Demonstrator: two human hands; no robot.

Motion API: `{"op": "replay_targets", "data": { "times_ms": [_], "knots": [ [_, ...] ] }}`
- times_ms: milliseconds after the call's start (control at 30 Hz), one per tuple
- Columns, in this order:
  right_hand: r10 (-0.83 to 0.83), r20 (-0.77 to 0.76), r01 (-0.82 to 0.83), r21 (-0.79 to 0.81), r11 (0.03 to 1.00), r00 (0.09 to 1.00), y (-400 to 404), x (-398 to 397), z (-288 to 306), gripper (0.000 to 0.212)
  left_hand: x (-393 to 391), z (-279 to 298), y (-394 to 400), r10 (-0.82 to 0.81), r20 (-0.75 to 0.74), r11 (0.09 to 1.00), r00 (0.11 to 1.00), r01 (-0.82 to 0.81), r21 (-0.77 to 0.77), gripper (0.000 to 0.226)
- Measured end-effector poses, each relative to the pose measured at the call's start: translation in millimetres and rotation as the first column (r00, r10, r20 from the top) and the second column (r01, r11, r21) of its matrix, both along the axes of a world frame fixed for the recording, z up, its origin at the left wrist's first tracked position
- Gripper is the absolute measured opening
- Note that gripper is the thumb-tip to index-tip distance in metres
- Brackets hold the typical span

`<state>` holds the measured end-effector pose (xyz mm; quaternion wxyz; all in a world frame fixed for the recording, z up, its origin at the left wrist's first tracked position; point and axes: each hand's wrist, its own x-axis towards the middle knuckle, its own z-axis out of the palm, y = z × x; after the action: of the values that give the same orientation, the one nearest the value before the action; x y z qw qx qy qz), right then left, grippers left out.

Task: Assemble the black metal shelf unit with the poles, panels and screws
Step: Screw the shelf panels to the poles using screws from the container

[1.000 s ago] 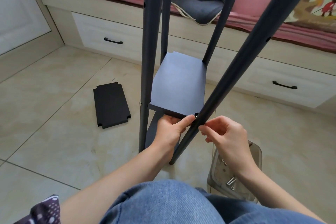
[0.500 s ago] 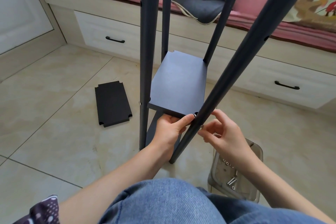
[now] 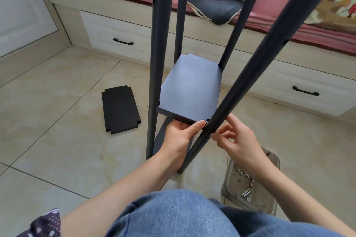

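A black shelf unit stands on the tile floor, with several poles around a black panel [image 3: 190, 88]. The nearest pole [image 3: 248, 75] leans toward me at the panel's front right corner. My left hand [image 3: 179, 136] grips the panel's front edge from below, thumb along the edge next to the pole. My right hand [image 3: 237, 140] is at the right side of that pole, fingertips pinched together against it at panel height; what they pinch is hidden. A lower panel [image 3: 163, 136] shows beneath.
A spare black panel [image 3: 120, 108] lies flat on the floor at left. A clear tray [image 3: 269, 198] with several screws and sleeves sits by my right knee. A drawer bench [image 3: 119, 32] with pink cushion runs behind. My jeans fill the foreground.
My right hand has shifted slightly up the pole and its fingers have closed toward the pole at the panel corner. My left hand keeps its hold on the panel edge.
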<state>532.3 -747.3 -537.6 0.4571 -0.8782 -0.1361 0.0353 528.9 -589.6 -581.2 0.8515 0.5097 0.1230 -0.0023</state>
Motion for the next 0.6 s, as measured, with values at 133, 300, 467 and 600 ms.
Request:
{"op": "replay_targets", "data": {
  "times_ms": [133,300,467,600],
  "knots": [
    [0.000,0.002,0.000,-0.026,1.000,1.000,1.5,-0.4,0.4,0.035,-1.3,1.7,-0.1,-0.013,0.017,0.995,1.000,0.014,-0.100,0.012],
    [0.001,-0.012,-0.002,-0.029,1.000,1.000,3.0,-0.3,0.7,0.036,-1.4,2.8,1.8,-0.027,0.036,0.989,0.999,0.032,-0.144,0.019],
    [0.021,-0.035,-0.021,-0.012,1.000,0.999,2.9,3.7,1.8,0.040,-0.5,5.1,4.1,-0.040,0.035,0.980,0.999,0.046,-0.192,0.023],
    [0.044,-0.036,-0.044,-0.021,0.999,0.998,1.4,7.2,1.0,0.036,-1.5,6.3,7.6,-0.061,0.049,0.978,0.997,0.069,-0.196,0.013]
  ]
}}
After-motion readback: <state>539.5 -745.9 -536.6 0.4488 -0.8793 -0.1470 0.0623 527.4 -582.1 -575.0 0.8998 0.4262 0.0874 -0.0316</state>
